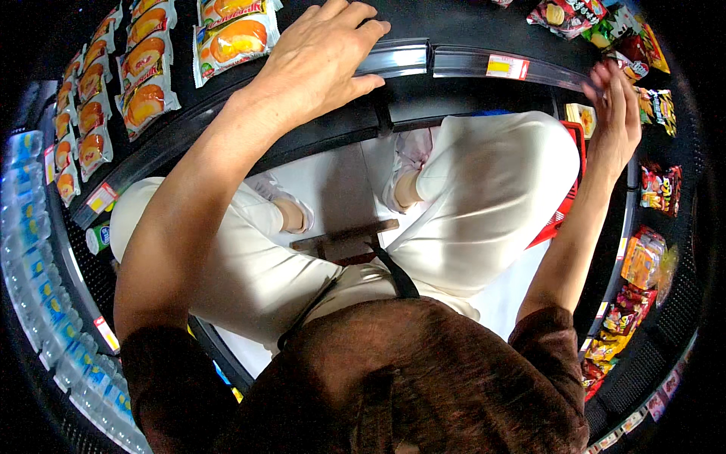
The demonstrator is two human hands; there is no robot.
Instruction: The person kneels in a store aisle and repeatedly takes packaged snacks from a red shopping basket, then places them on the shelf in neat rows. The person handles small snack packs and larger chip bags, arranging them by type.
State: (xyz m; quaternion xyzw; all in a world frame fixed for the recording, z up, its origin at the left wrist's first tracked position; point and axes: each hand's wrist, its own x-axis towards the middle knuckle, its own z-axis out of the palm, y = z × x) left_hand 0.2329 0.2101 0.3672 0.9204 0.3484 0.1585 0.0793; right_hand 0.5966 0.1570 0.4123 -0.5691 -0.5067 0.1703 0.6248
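Note:
My left hand [325, 57] reaches over the front edge of a black shelf [454, 23]. Its fingers are stretched out with the thumb apart, and nothing shows in it. Just left of the wrist lies a packaged bun [236, 41], the front one of a row in clear wrappers. Over at the right, my right hand [616, 121] is raised at the shelf corner, fingers extended, their tips a little blurred; I see nothing held. Close to its fingertips are a red and dark snack packet [629, 66] and a yellow and black packet [658, 110].
More wrapped buns [147, 106] stand in rows at the left. Beyond them are many clear water bottles [45, 287]. Snack bags [620, 321] line the right shelf. A red basket [563, 208] sits beside my right knee. Price tags [508, 66] run along the shelf edge.

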